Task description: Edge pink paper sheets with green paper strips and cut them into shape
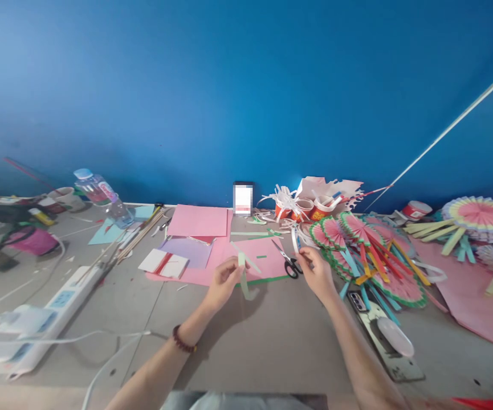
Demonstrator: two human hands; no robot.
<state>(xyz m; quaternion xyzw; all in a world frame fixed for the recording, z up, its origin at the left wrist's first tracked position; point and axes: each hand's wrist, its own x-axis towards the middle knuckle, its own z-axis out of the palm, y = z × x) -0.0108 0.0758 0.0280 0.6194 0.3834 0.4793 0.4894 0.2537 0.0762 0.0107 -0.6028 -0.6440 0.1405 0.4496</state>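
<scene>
My left hand [225,279] pinches pale green paper strips [243,272] above the front of the pink paper. They cross at my fingertips, and one end hangs down and curls. In my right hand [316,272], closed fingers hold a slim white piece with blue marks [296,239], standing upright; its exact kind is unclear. Black-handled scissors [291,267] lie just left of that hand. Under and beyond both hands spreads pink paper [267,256], with a small green scrap [261,257] on it.
Pleated paper fans [366,233] with coloured strips lie to the right, near a phone [394,347] and a white oval object [395,337]. Red cups [301,209] hold white strips at the back. A tilted bottle [103,193] and power strip [58,313] are left.
</scene>
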